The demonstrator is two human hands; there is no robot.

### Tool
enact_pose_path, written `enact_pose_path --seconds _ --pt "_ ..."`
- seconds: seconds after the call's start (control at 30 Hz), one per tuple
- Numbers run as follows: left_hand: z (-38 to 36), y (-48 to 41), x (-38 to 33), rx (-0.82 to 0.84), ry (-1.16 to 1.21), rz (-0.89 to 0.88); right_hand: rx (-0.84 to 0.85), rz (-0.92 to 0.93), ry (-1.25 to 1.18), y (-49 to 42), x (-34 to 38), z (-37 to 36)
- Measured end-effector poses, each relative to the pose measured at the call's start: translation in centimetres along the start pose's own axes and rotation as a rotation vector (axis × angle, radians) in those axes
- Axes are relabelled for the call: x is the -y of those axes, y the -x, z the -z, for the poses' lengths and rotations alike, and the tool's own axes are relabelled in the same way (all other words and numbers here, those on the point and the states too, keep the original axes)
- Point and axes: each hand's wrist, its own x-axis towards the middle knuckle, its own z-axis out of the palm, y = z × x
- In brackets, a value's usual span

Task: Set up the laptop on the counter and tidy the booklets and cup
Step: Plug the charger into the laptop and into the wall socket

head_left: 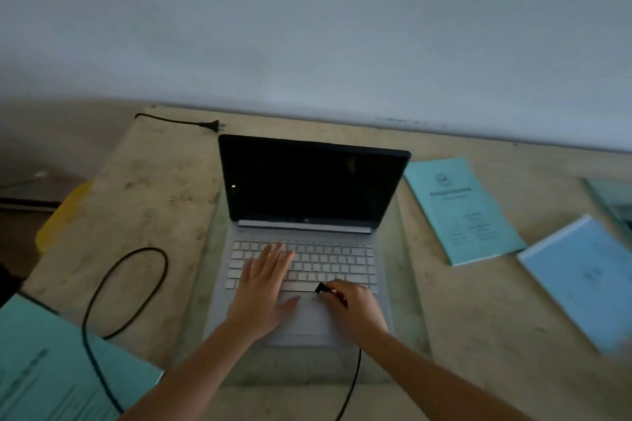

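Open laptop [307, 232] on the surface [143, 215] — screen dark.
Left hand [263, 290] flat, fingers spread; right hand [352, 308] fingers pinch charger plug [321, 289] — teal booklet [465, 212] at 3 o'clock.

silver laptop [301, 270], teal booklets [465, 212], black cable [113, 284]

My hands are hovering over the open laptop [307, 249], its screen blocking reach behind. A looping black cable [113, 284] is crowding my left, teal booklets [461, 212] lying right; bare counter [461, 335] is staying passable between.

No legible text on booklets [463, 212]
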Motion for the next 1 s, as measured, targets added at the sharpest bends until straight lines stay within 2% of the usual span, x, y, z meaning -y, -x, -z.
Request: enact_pose_path --seconds 0.2,0.37,0.53,1.0 --pt "-4.2 -2.4 -6.6 0.102 -0.055 -0.103 -0.108 -0.143 -0.102 1.4 -6.5 4.7" --pt "-5.4 -5.5 -9.7 0.122 -0.082 -0.142 -0.198 -0.182 -0.184 -0.3 -9.4 7.3" --pt "-6.5 -8.1 -10.8 0.181 -0.12 -0.113 -0.271 -0.179 -0.197 -4.1 -10.7 8.4" --pt "-6.5 -9.0 -10.8 0.144 -0.213 -0.151 -0.307 -0.214 -0.188 -7.7 -9.9 9.0"
